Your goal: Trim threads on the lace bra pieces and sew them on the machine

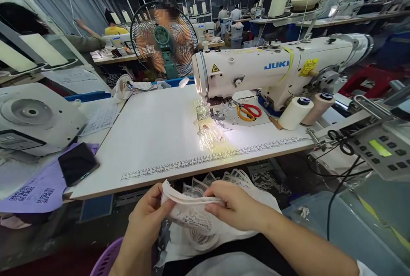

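Over my lap, in front of the table edge, a white lace garment piece [195,220] is stretched between my two hands. My left hand [149,210] pinches one end of its folded, thick edge between thumb and fingers. My right hand [232,205] grips the other end of that edge, thumb and forefinger pressed together. More white fabric with lace scallops hangs below and behind the right hand. Beyond the hands stands a white JUKI sewing machine [250,71], its needle area lit and no fabric from my hands under it.
A printed ruler [211,158] runs along the white table [153,126]. Scissors [248,111] and thread cones [296,113] lie by the machine. At left is a dark phone [77,164] on purple paper. A fan [165,39] stands behind, a control panel [381,148] at right. Other people sit farther back.
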{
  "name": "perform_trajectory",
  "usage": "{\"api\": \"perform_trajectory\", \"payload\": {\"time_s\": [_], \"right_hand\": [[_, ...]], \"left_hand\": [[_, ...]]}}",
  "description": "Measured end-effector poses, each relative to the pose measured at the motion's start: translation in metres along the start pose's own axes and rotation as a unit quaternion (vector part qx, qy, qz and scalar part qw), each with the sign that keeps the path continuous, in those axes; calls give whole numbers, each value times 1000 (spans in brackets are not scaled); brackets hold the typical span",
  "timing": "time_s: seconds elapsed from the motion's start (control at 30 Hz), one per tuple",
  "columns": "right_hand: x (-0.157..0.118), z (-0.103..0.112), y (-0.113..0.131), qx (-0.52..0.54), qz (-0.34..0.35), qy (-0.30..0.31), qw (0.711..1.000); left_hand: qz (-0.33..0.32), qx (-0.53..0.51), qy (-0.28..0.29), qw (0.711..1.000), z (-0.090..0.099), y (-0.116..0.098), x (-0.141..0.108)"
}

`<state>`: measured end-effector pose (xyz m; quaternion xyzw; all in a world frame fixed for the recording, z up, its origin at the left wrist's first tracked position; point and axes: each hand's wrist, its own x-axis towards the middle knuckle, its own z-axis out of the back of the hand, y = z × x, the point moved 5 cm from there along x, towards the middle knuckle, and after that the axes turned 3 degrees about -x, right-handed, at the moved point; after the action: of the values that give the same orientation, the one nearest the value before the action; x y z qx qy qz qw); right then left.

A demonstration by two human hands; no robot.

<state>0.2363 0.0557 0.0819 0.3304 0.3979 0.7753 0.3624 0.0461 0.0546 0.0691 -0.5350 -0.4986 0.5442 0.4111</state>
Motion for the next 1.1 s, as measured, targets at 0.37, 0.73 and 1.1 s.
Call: {"api": "perform_trajectory", "payload": {"time_s": [0.37,0.73,1.1], "right_hand": [[-14,-5,2,-42,6,32,999],[-20,-13,-9,4,-54,64,996],[-22,-8,-16,-23,-71,108,991]], "left_hand": [[-11,6,-48,999,8,4,-18],[10,-43,7,999,13,6,-27],[-32,-15,91,995,3,-9,-22]]}}
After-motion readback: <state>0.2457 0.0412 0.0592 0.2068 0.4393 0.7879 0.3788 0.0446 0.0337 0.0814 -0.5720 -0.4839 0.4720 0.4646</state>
